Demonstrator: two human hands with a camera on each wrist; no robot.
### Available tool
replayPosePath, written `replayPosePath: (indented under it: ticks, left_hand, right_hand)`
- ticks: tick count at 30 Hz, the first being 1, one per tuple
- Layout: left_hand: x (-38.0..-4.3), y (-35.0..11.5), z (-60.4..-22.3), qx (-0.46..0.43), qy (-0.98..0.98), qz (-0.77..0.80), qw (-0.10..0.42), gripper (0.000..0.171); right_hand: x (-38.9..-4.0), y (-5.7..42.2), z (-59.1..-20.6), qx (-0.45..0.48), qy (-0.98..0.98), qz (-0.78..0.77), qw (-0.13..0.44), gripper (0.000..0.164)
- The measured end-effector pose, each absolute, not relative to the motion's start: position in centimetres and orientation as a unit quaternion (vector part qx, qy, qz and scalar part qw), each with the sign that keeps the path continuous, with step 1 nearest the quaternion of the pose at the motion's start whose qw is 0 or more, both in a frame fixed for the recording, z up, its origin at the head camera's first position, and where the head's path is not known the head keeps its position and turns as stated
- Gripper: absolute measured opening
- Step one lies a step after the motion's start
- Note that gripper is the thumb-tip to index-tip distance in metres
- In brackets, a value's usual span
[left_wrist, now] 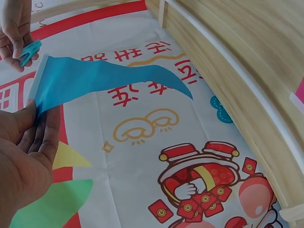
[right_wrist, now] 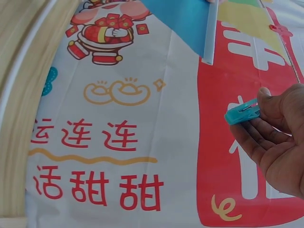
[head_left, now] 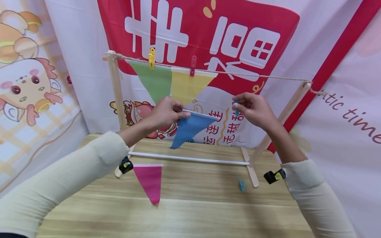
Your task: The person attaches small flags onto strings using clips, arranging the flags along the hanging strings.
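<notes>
My left hand (head_left: 168, 114) pinches a blue triangular pennant (head_left: 193, 127) by the left end of its white top edge, and the pennant's tip hangs down curled. To the right, my right hand (head_left: 257, 110) holds a teal clothespin (right_wrist: 243, 113) between thumb and fingers, apart from the pennant. Above both hands runs a twine line (head_left: 247, 74). A green pennant (head_left: 154, 79) hangs from it under a yellow clothespin (head_left: 151, 59), and beside that a yellow pennant (head_left: 190, 86) hangs under a red clothespin (head_left: 193, 66).
Wooden posts (head_left: 116, 89) hold the line, joined low down by a white rod (head_left: 190, 159). On the wooden table (head_left: 208, 215) lie a pink pennant (head_left: 150, 181) and another teal clothespin (head_left: 242, 185). A printed cloth (head_left: 268, 19) hangs behind the frame.
</notes>
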State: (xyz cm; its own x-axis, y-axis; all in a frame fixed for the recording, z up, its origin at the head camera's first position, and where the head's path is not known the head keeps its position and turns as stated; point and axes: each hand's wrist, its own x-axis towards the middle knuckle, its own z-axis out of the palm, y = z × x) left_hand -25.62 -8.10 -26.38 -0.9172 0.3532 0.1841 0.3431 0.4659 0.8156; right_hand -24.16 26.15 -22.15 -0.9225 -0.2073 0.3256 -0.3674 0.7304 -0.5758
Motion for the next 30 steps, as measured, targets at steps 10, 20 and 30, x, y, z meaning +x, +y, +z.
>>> replayPosePath:
  ticks: [10,20,30]
  left_hand:
    - [-25.8,-7.7,-25.2,0.208,0.841,0.498,-0.017,0.027]
    - [-26.3,-7.2,-24.4,0.202,0.84,0.503,-0.024,0.027]
    - [-26.6,-6.6,-23.1,0.213,0.828,0.518,-0.04,0.025]
  right_hand:
    - [-24.1,25.4,-20.2,0.175,-0.919,0.322,0.143,0.044]
    - [-24.0,25.0,-18.7,0.18,-0.917,0.323,0.147,0.043]
    - [-23.8,24.6,-17.7,0.186,-0.915,0.321,0.16,0.044]
